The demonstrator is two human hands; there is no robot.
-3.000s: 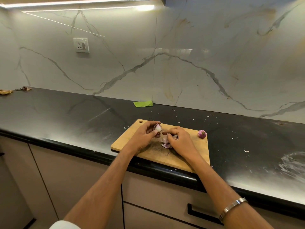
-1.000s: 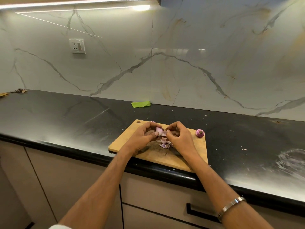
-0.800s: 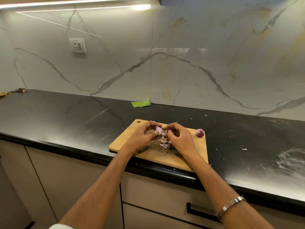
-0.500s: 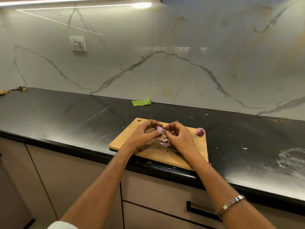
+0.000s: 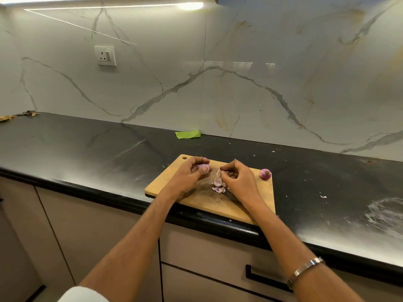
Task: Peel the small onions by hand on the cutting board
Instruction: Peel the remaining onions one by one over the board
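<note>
Nearest the camera, two bare forearms reach forward over pale cabinet fronts; a white sleeve (image 5: 84, 294) edges the left arm and a metal bracelet (image 5: 305, 271) circles the right wrist. A black drawer handle (image 5: 265, 277) shows below the right arm.

Past the black front edge of the dark surface (image 5: 87, 153) lies a wooden cutting board (image 5: 257, 203), its near edge close to the surface's edge and a hanging hole in its far left corner. Both hands are over the board's far half. The left hand (image 5: 187, 175) has its fingers and thumb curled round a small pale purple onion (image 5: 203, 167), holding it just above the wood. The right hand (image 5: 237, 177), a little apart from the left, has its fingertips pinched on a thin scrap of skin (image 5: 218, 172). Beneath and between the hands a small heap of purple peels (image 5: 218, 185) rests on the board.

At the board's far right corner sits an unpeeled onion (image 5: 265, 174), dark pink, well clear of both hands.

Farther back, small pale flecks lie scattered on the surface, and a whitish smear (image 5: 386, 216) marks its right side. A strip of green tape (image 5: 188, 134) lies where the surface meets the marble backsplash (image 5: 261, 94). Dry brownish scraps (image 5: 28, 113) sit at the far left. A white wall socket (image 5: 105, 55) is mounted on the backsplash, below a light strip (image 5: 109, 5).
</note>
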